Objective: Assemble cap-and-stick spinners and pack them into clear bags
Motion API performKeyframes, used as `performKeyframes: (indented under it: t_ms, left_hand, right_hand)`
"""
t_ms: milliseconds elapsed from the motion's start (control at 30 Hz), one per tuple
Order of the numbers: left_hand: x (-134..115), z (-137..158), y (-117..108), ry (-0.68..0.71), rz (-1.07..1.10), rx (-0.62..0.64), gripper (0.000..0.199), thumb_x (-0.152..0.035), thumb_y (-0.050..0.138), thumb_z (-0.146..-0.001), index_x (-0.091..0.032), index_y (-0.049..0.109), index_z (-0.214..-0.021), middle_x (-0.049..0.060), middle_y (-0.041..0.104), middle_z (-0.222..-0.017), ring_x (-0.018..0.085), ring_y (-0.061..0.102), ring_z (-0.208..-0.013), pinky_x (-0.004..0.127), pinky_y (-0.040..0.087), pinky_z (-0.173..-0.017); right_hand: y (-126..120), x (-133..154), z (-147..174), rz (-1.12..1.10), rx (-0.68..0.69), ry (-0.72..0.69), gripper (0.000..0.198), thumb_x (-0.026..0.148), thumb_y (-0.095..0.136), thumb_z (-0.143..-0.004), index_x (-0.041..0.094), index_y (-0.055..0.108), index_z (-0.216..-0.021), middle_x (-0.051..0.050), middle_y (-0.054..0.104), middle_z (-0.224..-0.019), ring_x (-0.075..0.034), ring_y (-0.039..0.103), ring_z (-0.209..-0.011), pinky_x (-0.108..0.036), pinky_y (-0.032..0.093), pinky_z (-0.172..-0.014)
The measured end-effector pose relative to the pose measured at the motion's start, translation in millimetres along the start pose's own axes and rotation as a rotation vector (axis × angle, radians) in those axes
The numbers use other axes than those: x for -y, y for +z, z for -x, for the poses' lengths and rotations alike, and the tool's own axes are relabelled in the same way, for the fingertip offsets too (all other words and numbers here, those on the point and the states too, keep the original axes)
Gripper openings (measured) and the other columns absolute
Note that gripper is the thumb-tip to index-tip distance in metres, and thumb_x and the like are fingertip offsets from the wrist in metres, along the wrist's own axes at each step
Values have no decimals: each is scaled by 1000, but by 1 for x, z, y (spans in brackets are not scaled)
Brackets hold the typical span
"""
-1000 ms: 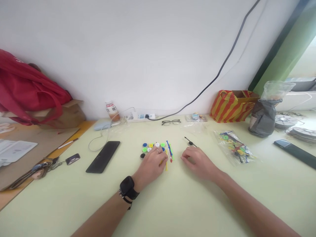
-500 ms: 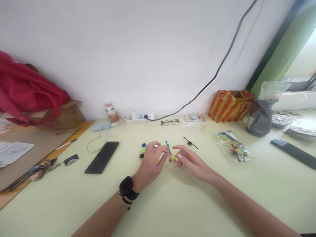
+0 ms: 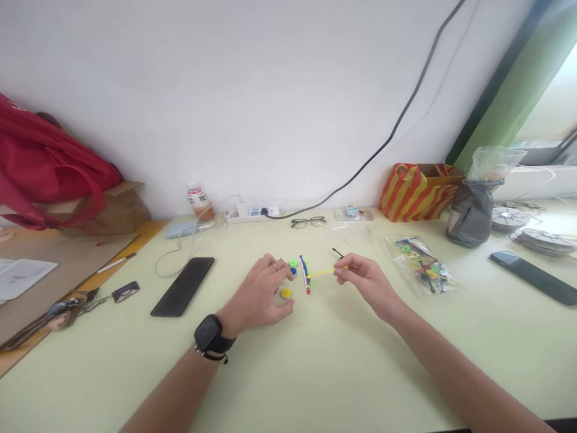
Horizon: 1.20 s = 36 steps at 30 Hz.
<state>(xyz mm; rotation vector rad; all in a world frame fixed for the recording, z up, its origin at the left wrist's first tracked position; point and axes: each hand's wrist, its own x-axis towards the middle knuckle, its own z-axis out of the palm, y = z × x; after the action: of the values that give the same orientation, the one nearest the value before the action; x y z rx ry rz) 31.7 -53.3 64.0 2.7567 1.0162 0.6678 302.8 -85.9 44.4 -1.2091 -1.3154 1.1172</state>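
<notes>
My right hand (image 3: pixel 366 281) pinches one end of a thin yellow plastic stick (image 3: pixel 322 273), which points left over the table. Fingers apart, my left hand (image 3: pixel 258 296) hovers around a small yellow plastic disc (image 3: pixel 286 293). Just beyond its fingertips are a green disc (image 3: pixel 293 263) and a blue disc (image 3: pixel 293 272). Between the hands lies a row of thin plastic sticks, with a blue stick (image 3: pixel 303 264) and a red-tipped one (image 3: pixel 308 290) among them. A black arrow-ended stick (image 3: pixel 336 252) shows partly behind my right hand.
At the right lies a clear bag of coloured plastic parts (image 3: pixel 426 264), with a dark long case (image 3: pixel 532 276) beyond. A black phone (image 3: pixel 183 287) is at the left. Glasses (image 3: pixel 308 222), a power strip (image 3: pixel 252 214) and a bottle (image 3: pixel 199 202) stand along the wall.
My right hand has taken the yellow stick and drawn it to the right. The left hand has let go of it, moved left and spread over the yellow disc.
</notes>
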Motion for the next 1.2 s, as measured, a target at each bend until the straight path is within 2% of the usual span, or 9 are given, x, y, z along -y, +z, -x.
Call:
performKeyframes:
  t_ms: [100,200,333,467,533,667,767,967,1200]
  left_hand:
    - [8,1,-2,17,15,60,7,-19,67,-79,-24,70,-83,6,69,-106,26,56,-99,41,49,-89]
    - [10,1,-1,13,46,92,11,-20,65,-86,-24,71,-78,5,71,-107,26,56,-102,41,49,-90]
    - [5,1,3,-56,185,61,8,-31,74,-86,-24,70,-88,5,71,-106,25,58,-103,39,50,-89]
    - [-8,-2,17,-194,458,3,17,-38,69,-93,-21,67,-94,1,68,-87,17,59,-78,30,50,-73]
    - [-15,-3,25,-224,596,6,19,-39,68,-94,-20,69,-93,1,68,-83,15,59,-72,27,50,-68]
    - [-22,-3,34,-268,797,-26,24,-40,77,-87,-17,74,-95,5,74,-90,19,68,-83,31,58,-77]
    - [-24,-3,35,-283,932,-44,29,-39,79,-86,-17,75,-104,9,76,-100,22,72,-91,36,61,-86]
    - [-23,-3,36,-275,949,-83,26,-34,77,-89,-18,77,-110,9,78,-106,23,74,-97,38,63,-91]
    - [-17,-1,41,-301,886,-157,28,-35,81,-85,-19,79,-108,8,79,-102,23,75,-93,37,63,-86]
  right_hand:
    - [-6,3,0,-42,-36,17,26,45,76,-84,21,67,-88,-1,66,-77,-18,62,-77,-34,49,-77]
    - [-5,2,-1,-84,-19,17,23,43,74,-85,21,66,-89,0,64,-78,-17,61,-76,-34,49,-79]
    - [0,-2,1,-134,16,8,22,41,72,-86,21,66,-92,-2,67,-83,-18,63,-78,-35,49,-81]
    - [6,3,7,-132,98,-38,23,43,72,-89,22,65,-96,-2,68,-81,-20,66,-81,-37,52,-82]
    - [11,5,10,-129,174,-78,23,44,72,-91,23,65,-96,-3,67,-83,-20,67,-81,-36,53,-82]
    - [19,4,13,-108,283,-112,25,47,71,-92,23,66,-95,-3,67,-87,-19,67,-81,-35,55,-79]
    - [22,-2,14,-75,307,-114,25,47,70,-93,23,66,-96,-3,67,-90,-19,66,-82,-34,55,-80]
    - [21,-3,14,17,250,-185,22,45,65,-97,23,66,-100,-3,66,-87,-18,65,-77,-35,55,-76]
    - [19,0,15,156,200,-252,19,43,61,-98,25,66,-101,-4,69,-93,-20,66,-82,-36,55,-80]
